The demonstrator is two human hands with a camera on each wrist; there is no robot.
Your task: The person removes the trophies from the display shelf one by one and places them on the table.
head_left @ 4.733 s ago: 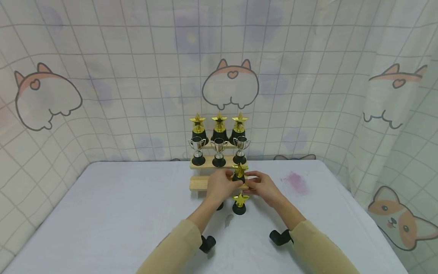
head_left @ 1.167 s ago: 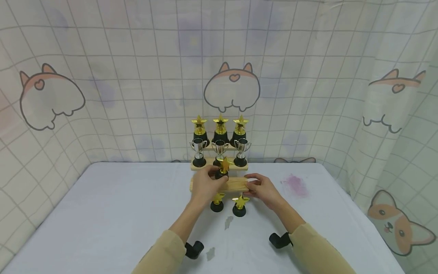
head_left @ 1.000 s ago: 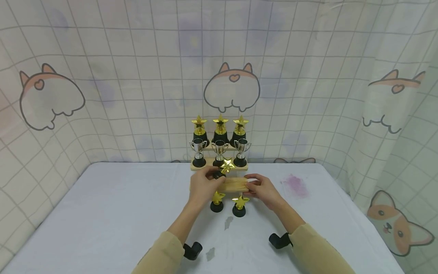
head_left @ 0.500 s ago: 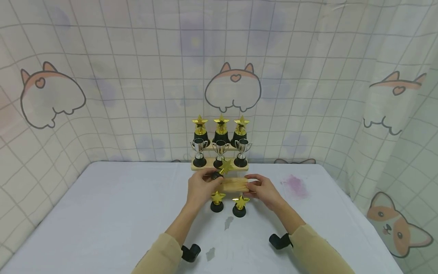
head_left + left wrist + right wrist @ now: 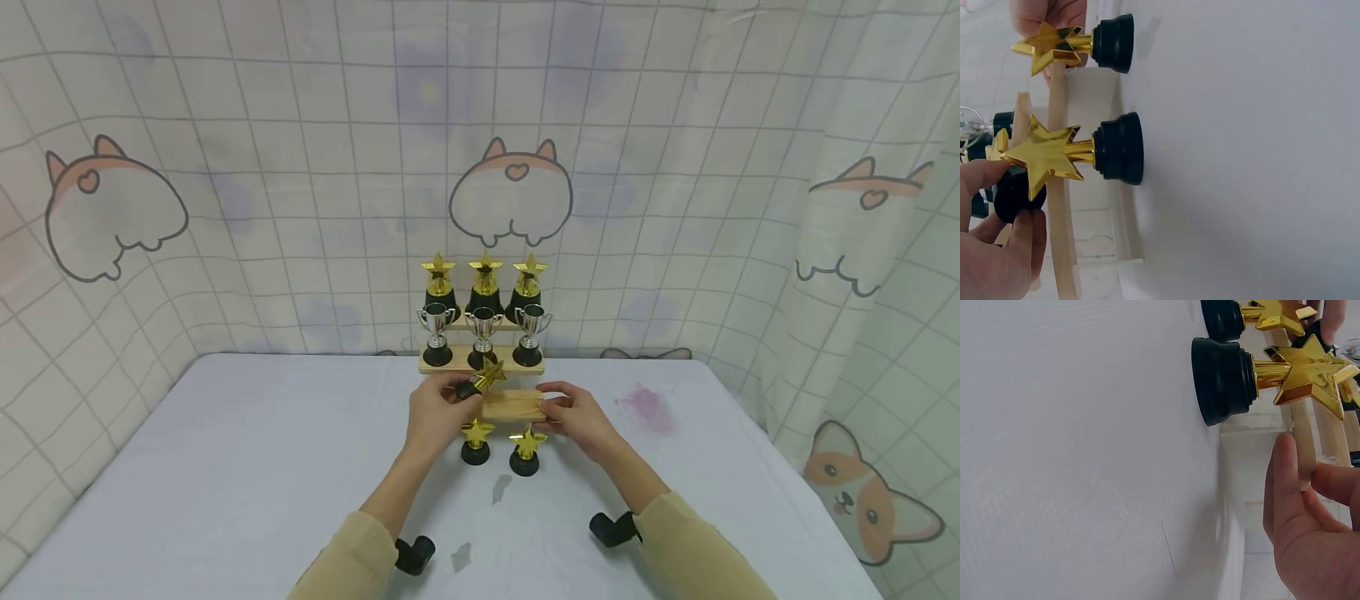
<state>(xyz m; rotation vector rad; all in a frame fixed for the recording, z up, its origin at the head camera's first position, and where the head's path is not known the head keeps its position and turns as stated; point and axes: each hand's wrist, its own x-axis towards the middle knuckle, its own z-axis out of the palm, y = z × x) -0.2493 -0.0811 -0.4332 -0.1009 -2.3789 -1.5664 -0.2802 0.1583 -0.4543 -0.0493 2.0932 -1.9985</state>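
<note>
In the head view, my left hand [image 5: 433, 417] pinches a small gold star trophy [image 5: 491, 374] by its black base, just over the bottom wooden shelf. The trophy tips sideways, its star leaning right; in the left wrist view the underside of the base [image 5: 1019, 197] faces the camera between fingers and thumb. My right hand [image 5: 583, 419] grips the right end of that shelf [image 5: 513, 406], fingers below and thumb on the other face in the right wrist view [image 5: 1305, 450]. Two more star trophies, a left one [image 5: 476, 442] and a right one [image 5: 526, 451], stand upright on the table before the shelf.
Behind, the middle shelf [image 5: 427, 365] bears three silver cups [image 5: 530, 329] with black bases. Three larger star trophies [image 5: 485, 287] stand above them on the top tier. A patterned curtain [image 5: 300, 208] hangs behind the white-covered table [image 5: 262, 467].
My left hand has carried the star trophy leftward from the shelf's right end, tipping it from upright onto a slant. My right hand has kept its place at that end.
</note>
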